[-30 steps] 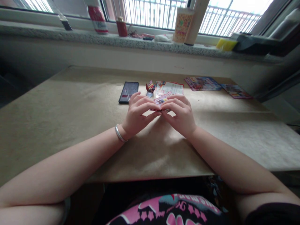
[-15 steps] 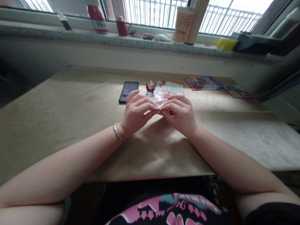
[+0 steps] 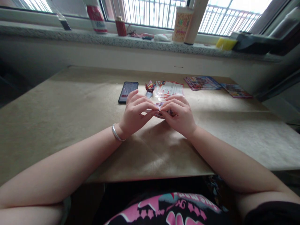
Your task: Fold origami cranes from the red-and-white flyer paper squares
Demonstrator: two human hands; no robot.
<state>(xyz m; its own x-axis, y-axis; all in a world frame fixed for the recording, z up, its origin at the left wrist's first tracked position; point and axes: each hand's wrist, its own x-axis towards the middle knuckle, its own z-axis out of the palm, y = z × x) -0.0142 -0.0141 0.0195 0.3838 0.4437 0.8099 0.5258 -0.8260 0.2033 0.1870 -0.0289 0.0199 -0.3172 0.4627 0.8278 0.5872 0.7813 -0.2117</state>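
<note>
Both hands meet over the middle of the table (image 3: 89, 125) and pinch a small, colourful printed packet (image 3: 160, 115). Thumb and fingertips of my left hand (image 3: 138, 112) close on its upper edge, left of centre. Right beside them, the fingertips of my right hand (image 3: 179, 114) pinch the same edge. Much of the packet is hidden behind the fingers. Beyond the hands lie a crumpled torn wrapper (image 3: 150, 86) and a fanned pile of white and red printed cards (image 3: 172, 88). A phone (image 3: 128, 90) lies flat just past my left hand.
At the far right of the table are colourful printed packets (image 3: 202, 83) and another such stack (image 3: 236, 90). The stone windowsill (image 3: 140, 45) behind holds a red and white can (image 3: 97, 18), a red container (image 3: 121, 27), a patterned cup (image 3: 182, 25) and a yellow block (image 3: 226, 43).
The packet's printed face has tilted and shows more below the fingertips. Both hands stay in nearly the same place, still pinching its edge.
</note>
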